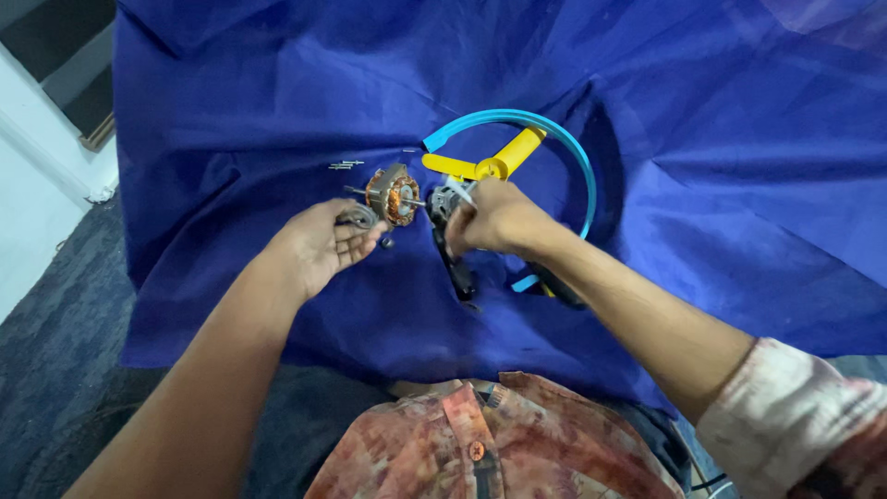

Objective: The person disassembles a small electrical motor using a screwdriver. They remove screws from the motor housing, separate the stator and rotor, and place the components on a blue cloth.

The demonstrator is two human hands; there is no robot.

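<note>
Blue cloth [702, 185] spread wide, creased, running out of view at top and right; left edge dropping to grey carpet [55, 305], near edge ending just above a patterned shirt [480, 444]. Broad bare stretches of cloth to the right, to the left and beyond the parts; all the crowding at the middle. Light blue curved ring [577, 152] open toward the left, arcing around the right side of the work. Yellow fan blade [504, 159] lying inside that arc, just beyond the right hand. Left hand [323, 242] palm up, fingers loosely curled and half open, cradling a small grey metal part [357, 216] at the fingertips. Copper-wound motor stator [395, 194] standing on the cloth just beyond those fingertips, near but whether touching cannot be told. Right hand [494, 222] closed in a fist around a silvery motor housing [445, 201], thin pale tool or shaft poking out above the knuckles, too small to identify. Black part [457, 270] hanging below that fist onto the cloth. A few small screws [346, 165] lying apart to the upper left of the stator. Tiny dark piece [387, 243] on the cloth between the two hands.
</note>
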